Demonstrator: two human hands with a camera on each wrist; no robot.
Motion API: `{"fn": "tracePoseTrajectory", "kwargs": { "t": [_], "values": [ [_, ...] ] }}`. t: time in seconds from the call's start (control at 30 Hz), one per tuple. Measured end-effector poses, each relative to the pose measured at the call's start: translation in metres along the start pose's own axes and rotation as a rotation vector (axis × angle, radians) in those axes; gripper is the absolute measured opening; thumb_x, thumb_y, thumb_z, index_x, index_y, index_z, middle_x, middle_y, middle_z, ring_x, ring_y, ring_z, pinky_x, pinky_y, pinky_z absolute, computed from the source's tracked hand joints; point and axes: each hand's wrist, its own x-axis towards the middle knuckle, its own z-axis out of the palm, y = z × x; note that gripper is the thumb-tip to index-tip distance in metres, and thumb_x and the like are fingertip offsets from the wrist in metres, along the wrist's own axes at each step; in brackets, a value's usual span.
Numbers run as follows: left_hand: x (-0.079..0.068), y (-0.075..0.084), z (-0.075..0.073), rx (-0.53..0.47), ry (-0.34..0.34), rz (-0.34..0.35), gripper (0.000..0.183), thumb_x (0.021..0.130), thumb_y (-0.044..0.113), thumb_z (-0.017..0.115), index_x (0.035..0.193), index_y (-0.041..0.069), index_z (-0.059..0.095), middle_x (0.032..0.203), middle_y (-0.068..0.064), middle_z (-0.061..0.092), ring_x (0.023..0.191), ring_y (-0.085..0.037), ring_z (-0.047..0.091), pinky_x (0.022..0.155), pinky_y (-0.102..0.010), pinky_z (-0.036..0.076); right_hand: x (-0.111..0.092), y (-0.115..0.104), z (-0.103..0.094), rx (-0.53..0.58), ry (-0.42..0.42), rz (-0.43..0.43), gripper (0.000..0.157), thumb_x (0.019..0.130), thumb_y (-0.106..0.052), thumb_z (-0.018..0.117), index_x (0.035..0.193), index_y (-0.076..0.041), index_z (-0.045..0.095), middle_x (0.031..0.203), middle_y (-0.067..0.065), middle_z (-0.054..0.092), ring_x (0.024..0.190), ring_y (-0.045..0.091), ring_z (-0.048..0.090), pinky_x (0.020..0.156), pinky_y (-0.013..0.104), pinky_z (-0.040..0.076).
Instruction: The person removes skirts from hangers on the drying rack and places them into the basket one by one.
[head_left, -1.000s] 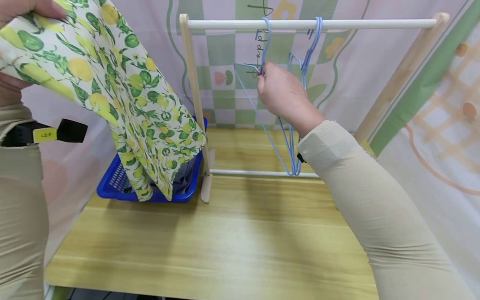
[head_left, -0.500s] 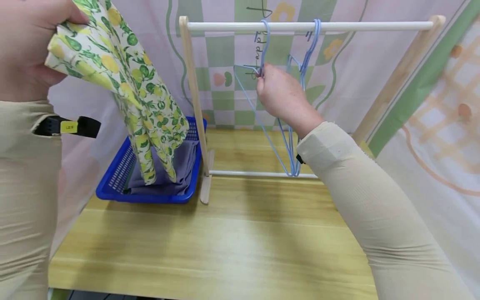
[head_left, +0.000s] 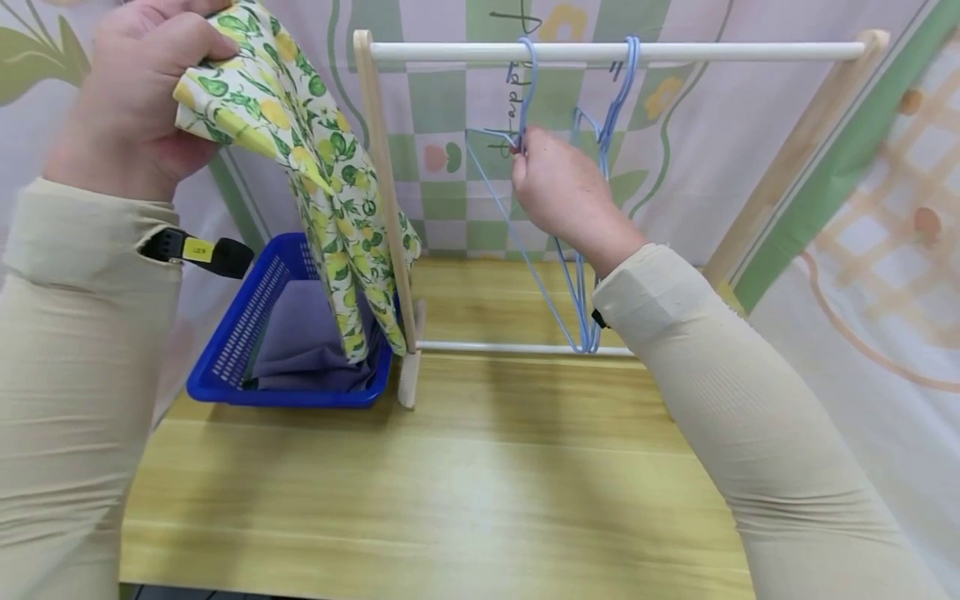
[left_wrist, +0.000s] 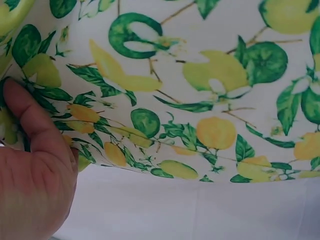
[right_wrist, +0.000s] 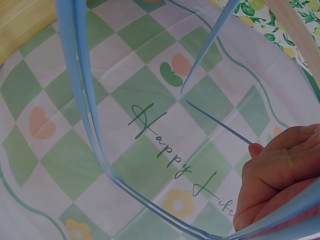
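My left hand (head_left: 146, 100) grips the upper edge of a lemon-print cloth (head_left: 311, 158), white with yellow fruit and green leaves. The cloth hangs in folds, its lower end over the blue basket (head_left: 281, 398) and overlapping the rack's left post. In the left wrist view, the thumb presses against the printed fabric (left_wrist: 215, 80). My right hand (head_left: 566, 187) holds a light blue clothes hanger (head_left: 517, 233) just below its hook, which sits on the rack's white top rail (head_left: 450, 52). More blue hangers (head_left: 618, 100) hang close to its right; in the right wrist view their wires cross the foreground.
Folded grey-purple fabric (head_left: 300, 333) lies in the basket, at the left of the wooden table (head_left: 450, 492). The rack's wooden left post (head_left: 386, 167) stands beside the basket; its right post (head_left: 795, 158) is behind my right forearm. A printed curtain (head_left: 442, 100) hangs behind.
My left hand has moved right, bringing the lemon-print cloth closer to the rack and across its left post. More of the basket's fabric shows. My right hand stays on the hanger.
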Motion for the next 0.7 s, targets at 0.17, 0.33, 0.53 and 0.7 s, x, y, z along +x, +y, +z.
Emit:
{"fn": "tracePoseTrajectory", "kwargs": {
  "t": [0.17,0.33,0.53,0.7],
  "values": [
    [0.002,-0.008,0.006,-0.036,-0.021,0.005,0.041,0.101,-0.008,0.045,0.135,0.005,0.064,0.142,-0.01,0.059,0.132,-0.031,0.06,0.078,-0.037,0.064,0.0,-0.001,0.0,-0.002,0.007,-0.007,0.05,0.11,-0.025,0.02,0.147,-0.005,0.046,0.143,0.015,0.059,0.096,0.03,0.058,0.078,0.044,0.049],
    [0.004,-0.017,0.014,-0.05,-0.015,0.018,0.043,0.1,-0.008,0.045,0.137,0.007,0.061,0.143,-0.007,0.057,0.136,-0.03,0.055,0.081,-0.035,0.064,-0.001,-0.001,-0.002,-0.002,-0.001,0.001,0.05,0.11,-0.025,0.02,0.148,-0.006,0.045,0.142,0.015,0.06,0.095,0.03,0.058,0.077,0.044,0.049],
    [0.008,-0.031,0.026,-0.066,-0.019,0.037,0.042,0.102,-0.005,0.046,0.138,0.01,0.06,0.143,-0.005,0.056,0.127,-0.028,0.06,0.084,-0.033,0.063,-0.001,0.0,-0.003,-0.01,-0.006,0.004,0.05,0.11,-0.025,0.019,0.15,-0.006,0.044,0.145,0.015,0.059,0.093,0.03,0.058,0.076,0.043,0.049],
    [0.011,-0.043,0.03,-0.209,0.0,-0.003,0.045,0.102,-0.006,0.045,0.14,0.014,0.058,0.143,-0.005,0.056,0.116,-0.024,0.064,0.087,-0.031,0.062,-0.001,0.0,-0.002,-0.002,-0.01,0.004,0.05,0.11,-0.025,0.02,0.15,-0.005,0.044,0.142,0.015,0.059,0.09,0.029,0.057,0.074,0.043,0.049]
  ]
}}
